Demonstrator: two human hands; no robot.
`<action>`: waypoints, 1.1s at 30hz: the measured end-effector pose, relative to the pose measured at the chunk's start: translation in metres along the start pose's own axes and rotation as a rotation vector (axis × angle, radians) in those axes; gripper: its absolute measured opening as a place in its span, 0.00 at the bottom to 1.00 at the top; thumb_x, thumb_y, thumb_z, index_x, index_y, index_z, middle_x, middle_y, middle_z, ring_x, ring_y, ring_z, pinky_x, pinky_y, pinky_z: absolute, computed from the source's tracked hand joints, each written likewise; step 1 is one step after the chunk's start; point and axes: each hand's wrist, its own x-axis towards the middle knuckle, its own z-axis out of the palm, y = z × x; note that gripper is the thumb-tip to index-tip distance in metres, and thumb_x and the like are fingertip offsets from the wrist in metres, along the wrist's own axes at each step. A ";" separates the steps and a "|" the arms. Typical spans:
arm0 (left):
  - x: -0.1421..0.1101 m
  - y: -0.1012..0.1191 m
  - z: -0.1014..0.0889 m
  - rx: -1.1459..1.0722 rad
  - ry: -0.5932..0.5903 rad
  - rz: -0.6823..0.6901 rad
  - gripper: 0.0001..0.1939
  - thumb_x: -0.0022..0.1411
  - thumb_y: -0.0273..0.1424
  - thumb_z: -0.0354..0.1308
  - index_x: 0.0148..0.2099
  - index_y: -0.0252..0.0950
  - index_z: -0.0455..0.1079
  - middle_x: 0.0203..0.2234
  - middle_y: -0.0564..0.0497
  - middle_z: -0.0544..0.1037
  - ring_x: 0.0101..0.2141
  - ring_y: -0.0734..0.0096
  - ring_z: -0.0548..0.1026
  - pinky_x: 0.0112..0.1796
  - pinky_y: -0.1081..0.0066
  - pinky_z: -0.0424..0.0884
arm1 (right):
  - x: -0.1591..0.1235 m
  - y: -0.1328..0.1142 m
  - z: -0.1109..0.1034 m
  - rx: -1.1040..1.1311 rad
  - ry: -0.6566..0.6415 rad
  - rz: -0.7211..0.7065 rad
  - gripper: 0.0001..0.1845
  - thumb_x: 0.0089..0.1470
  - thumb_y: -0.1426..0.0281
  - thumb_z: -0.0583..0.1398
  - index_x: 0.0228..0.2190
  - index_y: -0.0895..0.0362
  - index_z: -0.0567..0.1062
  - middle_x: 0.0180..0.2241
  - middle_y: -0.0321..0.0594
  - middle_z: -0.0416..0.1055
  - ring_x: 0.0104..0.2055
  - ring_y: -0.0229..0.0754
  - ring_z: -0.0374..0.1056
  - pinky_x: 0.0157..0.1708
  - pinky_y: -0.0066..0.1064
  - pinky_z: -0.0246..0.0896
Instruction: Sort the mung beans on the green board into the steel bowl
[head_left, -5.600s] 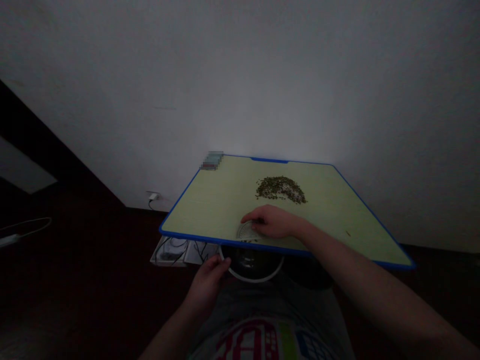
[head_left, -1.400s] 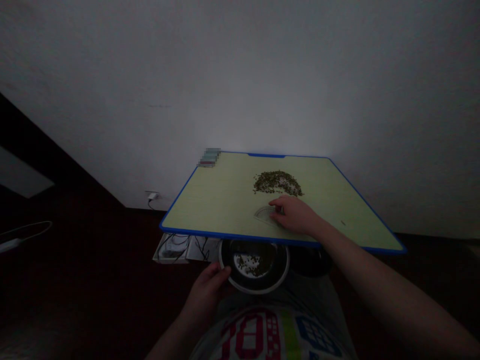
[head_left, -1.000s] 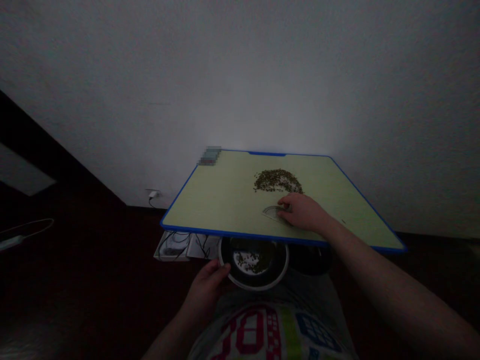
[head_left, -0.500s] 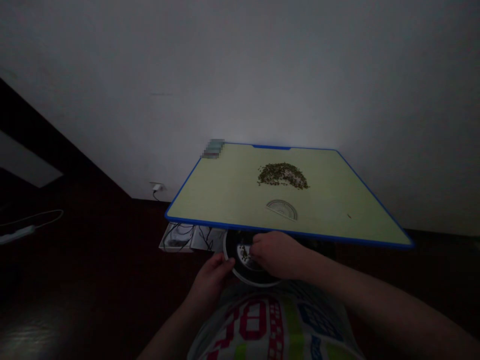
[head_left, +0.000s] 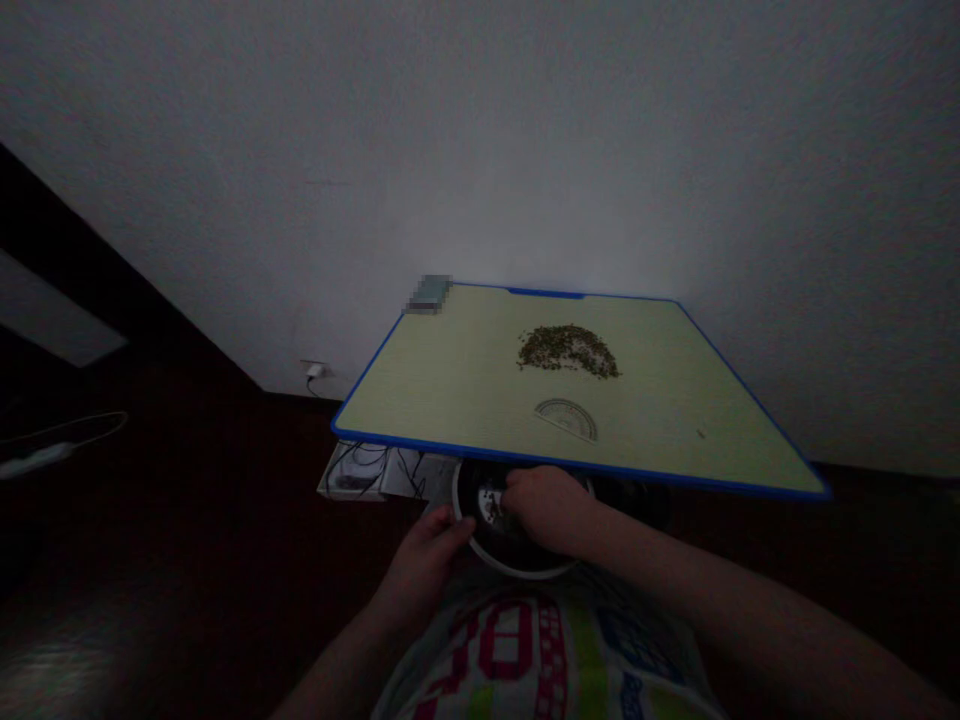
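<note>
At the far left, I see a white plastic strip (head_left: 37, 462) with a pale cord lying on the dark floor (head_left: 187, 560). Next comes a white plug (head_left: 315, 371) set low in the wall (head_left: 480, 150). A shallow white box (head_left: 358, 472) of dark cables sits below the front left corner of a pale yellow tabletop (head_left: 442, 370) with blue edging. On that tabletop's back left corner is an item blurred into squares (head_left: 429, 294).

Low and just left of centre, the left hand (head_left: 427, 545) grips the rim of a round, dark-lined bowl (head_left: 501, 567), thumb over the edge. The bowl is below the tabletop's front edge, which hides its far side; small dark grains show inside. The right hand (head_left: 547, 510) reaches into the bowl with fingers curled; its fingertips are hidden, so I cannot tell whether it holds anything.

Above it, toward the back of the tabletop, small brownish-green grains (head_left: 564, 345) lie in a loose arch. Nearer the front, a clear protractor (head_left: 568, 418) lies flat, apart from both hands. Further right is a tiny dark sliver (head_left: 700, 434).
</note>
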 end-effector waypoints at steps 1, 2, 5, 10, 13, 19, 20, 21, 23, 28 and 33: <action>0.000 0.000 0.000 0.004 0.006 -0.006 0.07 0.50 0.31 0.64 0.32 0.34 0.73 0.27 0.49 0.80 0.29 0.67 0.76 0.34 0.67 0.71 | 0.000 0.000 0.002 -0.003 0.002 0.001 0.10 0.49 0.76 0.56 0.31 0.59 0.77 0.30 0.46 0.72 0.32 0.44 0.72 0.30 0.30 0.64; 0.000 0.000 0.001 0.004 0.012 -0.011 0.07 0.50 0.31 0.64 0.31 0.34 0.73 0.26 0.49 0.80 0.29 0.68 0.76 0.34 0.68 0.71 | 0.001 0.000 0.003 -0.002 0.005 0.004 0.10 0.49 0.76 0.56 0.31 0.59 0.77 0.30 0.46 0.72 0.31 0.45 0.72 0.30 0.30 0.64; 0.000 -0.002 -0.001 -0.011 0.012 -0.027 0.07 0.49 0.31 0.65 0.30 0.34 0.72 0.25 0.51 0.78 0.28 0.70 0.75 0.35 0.69 0.71 | 0.000 -0.001 0.006 0.021 0.004 0.013 0.09 0.49 0.76 0.56 0.30 0.60 0.77 0.30 0.46 0.73 0.31 0.45 0.72 0.29 0.31 0.64; 0.000 -0.005 -0.005 0.009 0.025 -0.031 0.07 0.48 0.31 0.65 0.28 0.34 0.70 0.23 0.52 0.77 0.26 0.71 0.74 0.33 0.69 0.72 | -0.002 -0.008 0.005 0.039 -0.026 0.039 0.10 0.50 0.76 0.55 0.32 0.60 0.76 0.31 0.49 0.73 0.31 0.46 0.72 0.30 0.32 0.65; 0.000 -0.004 -0.006 0.028 0.025 -0.041 0.08 0.48 0.32 0.65 0.27 0.34 0.70 0.22 0.53 0.76 0.25 0.72 0.73 0.32 0.70 0.71 | -0.002 -0.014 0.006 0.039 -0.029 0.046 0.11 0.50 0.75 0.55 0.33 0.61 0.76 0.33 0.51 0.73 0.33 0.48 0.72 0.30 0.34 0.66; 0.000 -0.002 -0.006 0.020 0.016 -0.063 0.06 0.50 0.31 0.64 0.29 0.35 0.71 0.23 0.52 0.77 0.26 0.72 0.74 0.33 0.71 0.71 | 0.000 -0.015 0.009 0.041 -0.004 0.091 0.12 0.53 0.77 0.52 0.37 0.63 0.73 0.36 0.52 0.73 0.36 0.47 0.72 0.32 0.34 0.65; 0.000 -0.002 -0.006 0.016 0.012 -0.063 0.05 0.51 0.31 0.63 0.29 0.35 0.71 0.24 0.53 0.78 0.27 0.73 0.74 0.33 0.71 0.71 | -0.001 -0.013 0.009 0.049 0.001 0.096 0.12 0.52 0.77 0.52 0.37 0.63 0.73 0.37 0.51 0.73 0.36 0.47 0.71 0.32 0.34 0.65; 0.000 -0.002 -0.006 0.015 0.010 -0.060 0.05 0.51 0.31 0.63 0.29 0.35 0.71 0.24 0.53 0.78 0.27 0.73 0.74 0.33 0.72 0.70 | -0.002 -0.012 0.008 0.065 0.003 0.108 0.12 0.52 0.77 0.53 0.37 0.62 0.72 0.37 0.51 0.72 0.36 0.47 0.71 0.32 0.34 0.64; 0.000 -0.002 -0.005 0.019 0.008 -0.044 0.05 0.51 0.31 0.63 0.29 0.35 0.71 0.24 0.53 0.78 0.26 0.73 0.74 0.32 0.72 0.70 | -0.008 -0.008 0.004 0.120 0.015 0.143 0.10 0.51 0.76 0.54 0.37 0.61 0.71 0.36 0.48 0.72 0.36 0.45 0.71 0.32 0.32 0.63; 0.001 -0.002 -0.005 0.014 0.004 -0.021 0.07 0.50 0.31 0.64 0.32 0.34 0.73 0.28 0.49 0.80 0.30 0.68 0.77 0.36 0.68 0.72 | -0.043 -0.004 -0.010 0.359 0.163 0.170 0.09 0.58 0.73 0.49 0.33 0.58 0.68 0.34 0.43 0.70 0.35 0.41 0.67 0.34 0.31 0.59; 0.001 -0.001 -0.005 0.028 0.043 -0.022 0.10 0.48 0.32 0.65 0.34 0.33 0.75 0.29 0.47 0.82 0.30 0.65 0.78 0.35 0.67 0.73 | -0.096 0.008 0.002 0.680 0.284 0.350 0.10 0.61 0.68 0.46 0.32 0.56 0.64 0.32 0.40 0.68 0.32 0.38 0.63 0.33 0.30 0.57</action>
